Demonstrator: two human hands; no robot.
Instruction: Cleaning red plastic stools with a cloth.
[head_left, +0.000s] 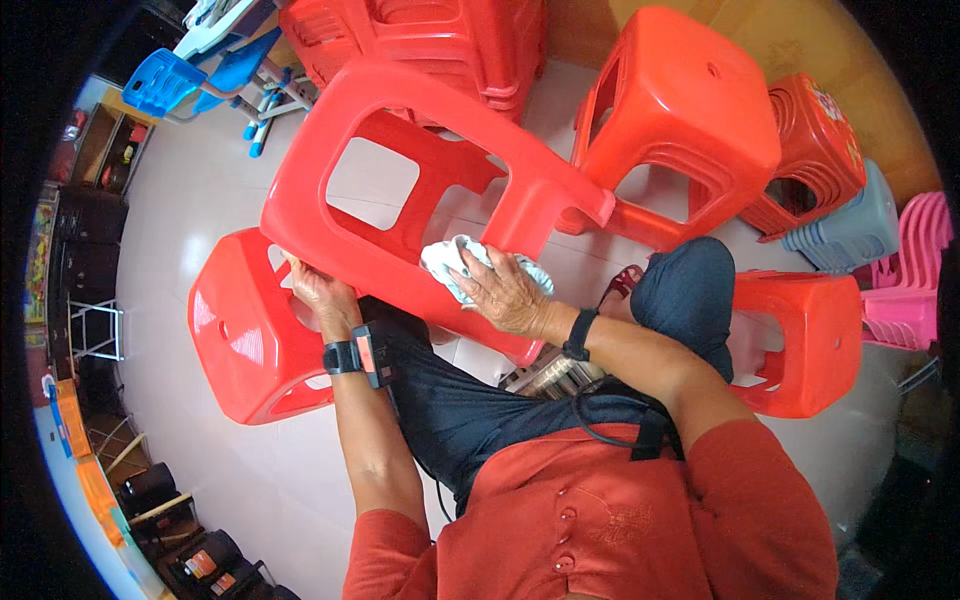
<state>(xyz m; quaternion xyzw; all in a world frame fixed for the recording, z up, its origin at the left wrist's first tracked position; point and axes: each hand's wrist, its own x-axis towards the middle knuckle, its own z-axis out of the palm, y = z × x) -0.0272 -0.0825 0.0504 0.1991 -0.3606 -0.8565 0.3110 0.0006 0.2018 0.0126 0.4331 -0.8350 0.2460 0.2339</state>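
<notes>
A red plastic stool (300, 202) lies tilted in front of me, one side with its large cut-out facing up. My left hand (324, 294) grips its seat-end edge at the lower left, the fingers partly hidden behind the plastic. In my right hand (504, 292) is a bunched pale cloth (450, 262), pressed against the near leg of that stool. Another red stool (232, 330) rests on the floor just left of my left hand, its seat turned to the left.
Stacked red stools (420, 37) stand beyond, with more orange-red stools (697, 82) to their right. Grey-blue stools (847, 225) and pink chairs (907, 277) are at far right. A red stool (810, 345) sits beside my knee. A blue chair (165, 82) stands at upper left.
</notes>
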